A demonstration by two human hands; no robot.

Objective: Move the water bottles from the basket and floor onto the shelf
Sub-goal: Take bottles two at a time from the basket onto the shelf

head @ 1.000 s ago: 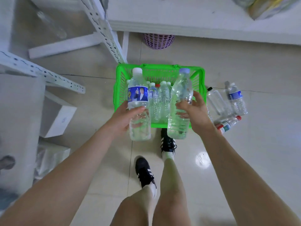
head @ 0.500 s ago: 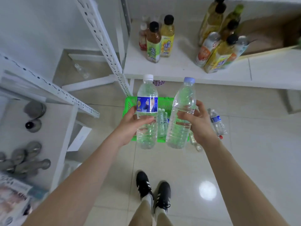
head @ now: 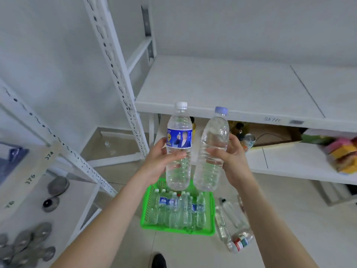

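Note:
My left hand [head: 161,162] grips a clear water bottle with a blue label and white cap [head: 179,132], held upright. Beside it my right hand [head: 230,159] holds an unlabelled clear bottle with a pale purple cap [head: 213,140], tilted slightly right. Both bottles hang in the air in front of the edge of a bare white shelf board [head: 231,88]. Below them on the floor stands a green basket [head: 209,229] with several small water bottles in it. A few more bottles [head: 234,236] lie on the floor to the basket's right.
A white perforated upright post [head: 116,74] rises left of the shelf. The lower shelf [head: 289,161] holds drink bottles, a cardboard box and coloured packs. On a left-hand rack [head: 25,200] lie metal lids and round metal pieces. My shoe [head: 159,261] is at the bottom.
Both hands have lifted the two bottles from basket height up to the level of the upper shelf board. My view has tilted upward, bringing that shelf into sight.

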